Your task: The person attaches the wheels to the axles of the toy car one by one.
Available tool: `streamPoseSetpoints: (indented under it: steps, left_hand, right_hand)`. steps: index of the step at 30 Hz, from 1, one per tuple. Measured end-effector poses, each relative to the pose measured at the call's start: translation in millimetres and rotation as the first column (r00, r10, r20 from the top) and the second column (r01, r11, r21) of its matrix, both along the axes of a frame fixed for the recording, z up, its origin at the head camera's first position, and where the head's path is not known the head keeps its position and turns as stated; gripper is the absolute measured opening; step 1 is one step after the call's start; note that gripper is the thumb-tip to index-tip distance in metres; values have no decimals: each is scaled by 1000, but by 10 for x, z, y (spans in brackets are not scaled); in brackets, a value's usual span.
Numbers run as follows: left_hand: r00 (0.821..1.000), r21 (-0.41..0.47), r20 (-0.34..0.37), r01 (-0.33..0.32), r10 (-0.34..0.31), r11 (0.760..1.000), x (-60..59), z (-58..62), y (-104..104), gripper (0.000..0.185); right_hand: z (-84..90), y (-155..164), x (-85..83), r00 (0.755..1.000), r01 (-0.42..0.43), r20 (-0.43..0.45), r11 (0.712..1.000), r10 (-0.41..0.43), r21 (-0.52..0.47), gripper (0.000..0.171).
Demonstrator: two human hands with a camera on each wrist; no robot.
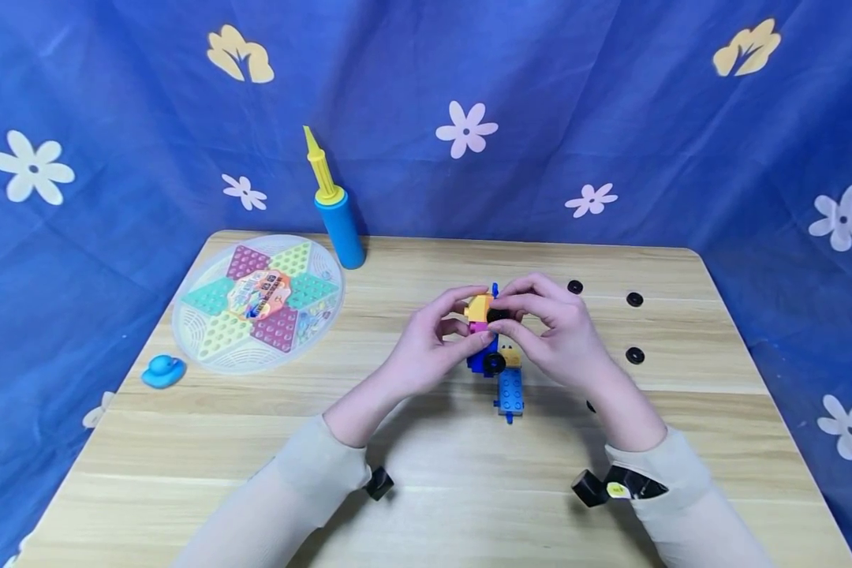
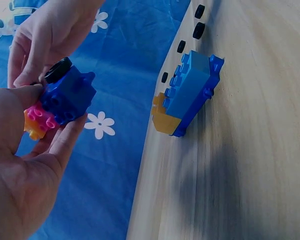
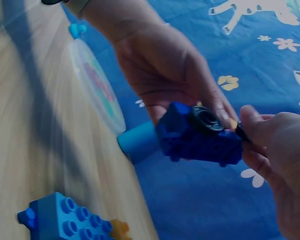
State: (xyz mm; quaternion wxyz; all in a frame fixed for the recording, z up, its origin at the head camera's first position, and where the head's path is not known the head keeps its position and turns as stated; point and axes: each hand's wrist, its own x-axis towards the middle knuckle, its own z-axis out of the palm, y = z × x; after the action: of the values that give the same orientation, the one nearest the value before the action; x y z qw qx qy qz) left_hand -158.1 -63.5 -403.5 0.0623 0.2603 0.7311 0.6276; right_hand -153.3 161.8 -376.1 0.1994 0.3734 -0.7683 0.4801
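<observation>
— The counter (image 1: 426,505) looks like pale wood with a smooth, matt grain. The backdrop (image 1: 610,95)?

— Printed cloth, softly creased. The brick assembly (image 2: 65,97) is studded plastic, slightly glossy, as is the brick block (image 2: 190,92) lying on the wood.

— And the black wheel (image 3: 206,119)?

— Possibly rubber; the view is too dim to tell.

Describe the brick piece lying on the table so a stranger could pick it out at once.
Start at the wooden table and look just below the two hands held over its middle. There lies the light blue studded brick piece on a darker blue base. Unlike the loose black wheels to its right, it is long, blocky and blue.
</observation>
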Motion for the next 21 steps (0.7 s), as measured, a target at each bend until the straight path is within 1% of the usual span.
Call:
streamPoseSetpoints:
  steps: [5,8,10,12,14,17,19,21]
  left_hand:
    - [1000,-8,-7,-8,8,1000,8,0,18,54]
    - [1000,-10,1,-13,13,1000,15,2,20,54]
    - [1000,-5,8,-12,12,1000,19,0,21,54]
    - [1000,2,7,-8,8,1000,21,-3,22,54]
    - [1000,9,7,-5,4,1000,22,-4,23,54]
    - [1000,11,2,-3,3,1000,23,-1,22,54]
    - [1000,12,3,-1,1,1000,25,2,19,54]
    - [1000,12,-2,3,-3,1000,23,0,15,54]
  right_hand:
    - [-49,-22,-12,999,22,-25,999,-23,-40,28]
    - [-68,-27,-19,998,33,-47,998,-35,-57,30]
    - [-75,-33,-25,997,29,-73,997,-34,-70,32]
    - [-80,-32,-34,992,27,-118,997,-35,-66,33]
    - [-77,-28,-39,987,21,-158,998,-29,-52,33]
    - [-75,-9,-43,983,18,-182,1000,-20,-11,29]
    - [-72,6,-41,986,20,-167,1000,-15,24,28]
    - [-66,20,-35,989,23,-149,998,-14,60,33]
